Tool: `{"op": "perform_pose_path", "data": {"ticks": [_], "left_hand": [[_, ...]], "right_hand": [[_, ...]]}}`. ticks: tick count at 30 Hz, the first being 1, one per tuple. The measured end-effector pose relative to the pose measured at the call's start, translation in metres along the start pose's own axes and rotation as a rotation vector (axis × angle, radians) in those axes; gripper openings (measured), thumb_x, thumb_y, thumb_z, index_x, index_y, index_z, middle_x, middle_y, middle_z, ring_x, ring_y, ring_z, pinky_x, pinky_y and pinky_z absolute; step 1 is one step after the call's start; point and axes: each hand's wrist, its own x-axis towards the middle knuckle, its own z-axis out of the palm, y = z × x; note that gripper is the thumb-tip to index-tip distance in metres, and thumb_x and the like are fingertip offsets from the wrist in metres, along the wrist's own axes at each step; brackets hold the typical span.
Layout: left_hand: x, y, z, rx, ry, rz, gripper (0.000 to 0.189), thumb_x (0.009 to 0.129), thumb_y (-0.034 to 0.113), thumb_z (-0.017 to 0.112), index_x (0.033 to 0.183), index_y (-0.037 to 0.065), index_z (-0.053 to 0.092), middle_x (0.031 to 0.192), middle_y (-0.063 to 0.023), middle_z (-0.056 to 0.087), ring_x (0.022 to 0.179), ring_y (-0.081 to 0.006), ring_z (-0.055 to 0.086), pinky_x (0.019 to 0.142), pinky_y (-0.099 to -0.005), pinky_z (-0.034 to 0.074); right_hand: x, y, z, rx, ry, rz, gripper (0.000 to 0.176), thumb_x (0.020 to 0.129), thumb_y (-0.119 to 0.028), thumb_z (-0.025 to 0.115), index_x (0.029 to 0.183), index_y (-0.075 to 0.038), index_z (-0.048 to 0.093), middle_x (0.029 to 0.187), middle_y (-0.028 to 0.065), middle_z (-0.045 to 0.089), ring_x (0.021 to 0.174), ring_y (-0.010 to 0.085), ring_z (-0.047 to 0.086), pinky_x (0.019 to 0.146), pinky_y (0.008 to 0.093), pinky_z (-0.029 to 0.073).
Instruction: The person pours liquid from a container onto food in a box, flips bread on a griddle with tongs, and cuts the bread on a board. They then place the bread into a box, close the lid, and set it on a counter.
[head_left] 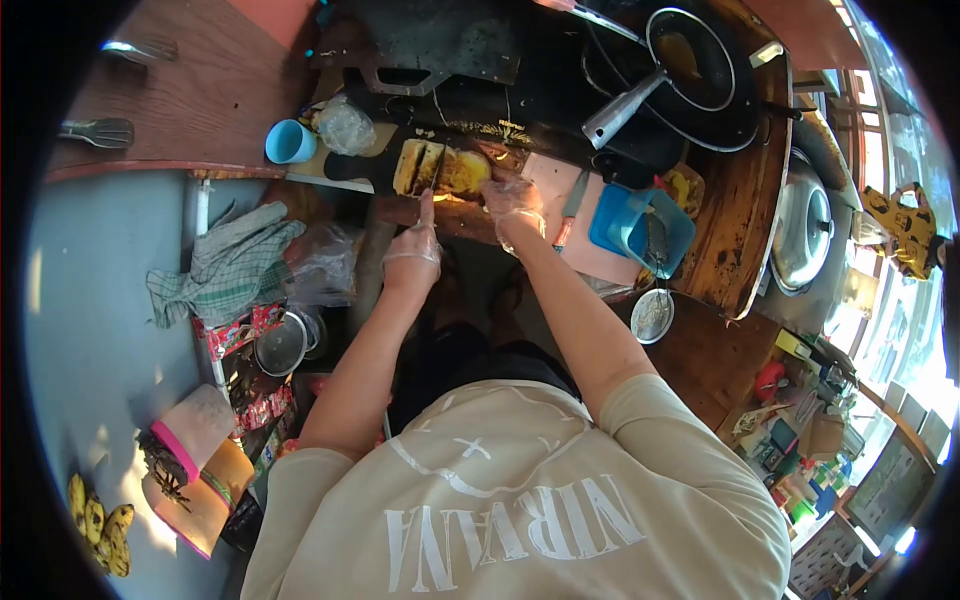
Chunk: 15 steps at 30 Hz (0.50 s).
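Observation:
Thin clear plastic gloves cover both hands. My left hand (412,256) is closed, its index finger stretched along the back of a thin dark knife (439,172). The blade lies across a yellow-brown, bread-like loaf (464,173) on a board at the counter's edge; the handle is hidden in the fist. Darker cut faces show on the piece left of the blade. My right hand (514,207) has curled fingers against the loaf's right end. Right of that hand, a second knife (573,207) with a reddish handle rests on a pale pink board (545,180).
A blue container (645,228) stands on the pink board's right side. Beyond are a pan (690,60) and a dark stove surface. At left are a light blue cup (290,142), a plastic bag (345,126) and a checked cloth (228,252). A strainer (652,316) hangs at the right.

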Motion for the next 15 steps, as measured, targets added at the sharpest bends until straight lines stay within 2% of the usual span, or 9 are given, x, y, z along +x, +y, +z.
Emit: {"op": "perform_pose_path", "data": {"ticks": [4, 6, 7, 9, 12, 15], "left_hand": [[0.016, -0.006, 0.023, -0.035, 0.107, 0.026, 0.09, 0.083, 0.007, 0.06, 0.158, 0.011, 0.011, 0.091, -0.0225, 0.07, 0.077, -0.0405, 0.069, 0.068, -0.0505, 0.055], [0.013, -0.011, 0.018, -0.044, 0.094, 0.039, 0.09, 0.083, 0.007, 0.059, 0.158, 0.012, 0.012, 0.091, -0.0228, 0.07, 0.078, -0.0405, 0.069, 0.069, -0.0503, 0.055], [0.011, -0.009, 0.01, -0.06, 0.09, 0.044, 0.089, 0.083, 0.006, 0.059, 0.158, 0.013, 0.012, 0.091, -0.0231, 0.07, 0.079, -0.0406, 0.069, 0.07, -0.05, 0.055], [0.002, -0.004, -0.012, -0.056, 0.061, 0.037, 0.089, 0.083, 0.006, 0.059, 0.159, 0.014, 0.012, 0.092, -0.0236, 0.07, 0.082, -0.0406, 0.069, 0.073, -0.0499, 0.055], [-0.013, 0.01, -0.032, -0.094, 0.062, 0.053, 0.089, 0.083, 0.005, 0.058, 0.159, 0.015, 0.012, 0.096, -0.0252, 0.069, 0.089, -0.0414, 0.069, 0.078, -0.0497, 0.055], [-0.01, 0.026, -0.025, -0.068, -0.099, -0.015, 0.089, 0.083, 0.006, 0.058, 0.159, 0.015, 0.011, 0.101, -0.0248, 0.07, 0.092, -0.0402, 0.069, 0.082, -0.0492, 0.055]], "right_hand": [[0.007, -0.001, 0.008, 0.007, -0.041, 0.084, 0.04, 0.086, -0.04, 0.056, 0.116, -0.019, 0.072, 0.115, 0.0121, 0.07, 0.105, 0.0335, 0.067, 0.092, 0.0406, 0.052], [0.007, 0.009, 0.013, 0.023, 0.051, 0.0, 0.039, 0.085, -0.04, 0.065, 0.11, -0.012, 0.074, 0.096, 0.0091, 0.075, 0.089, 0.023, 0.071, 0.083, 0.0334, 0.054], [0.008, 0.011, 0.012, 0.019, 0.056, -0.002, 0.039, 0.085, -0.04, 0.065, 0.11, -0.012, 0.074, 0.096, 0.0091, 0.075, 0.089, 0.023, 0.071, 0.083, 0.0334, 0.054], [0.011, 0.01, 0.011, 0.054, -0.03, 0.086, 0.039, 0.085, -0.039, 0.056, 0.116, -0.021, 0.072, 0.114, 0.0122, 0.071, 0.105, 0.0337, 0.067, 0.093, 0.042, 0.052], [-0.002, -0.01, -0.004, -0.005, -0.037, 0.099, 0.041, 0.085, -0.041, 0.056, 0.117, -0.021, 0.072, 0.113, 0.0124, 0.071, 0.105, 0.0337, 0.067, 0.093, 0.042, 0.052], [-0.001, -0.011, -0.005, -0.032, -0.053, 0.109, 0.042, 0.085, -0.043, 0.056, 0.118, -0.022, 0.071, 0.113, 0.0122, 0.071, 0.104, 0.034, 0.067, 0.093, 0.0424, 0.052]]}}
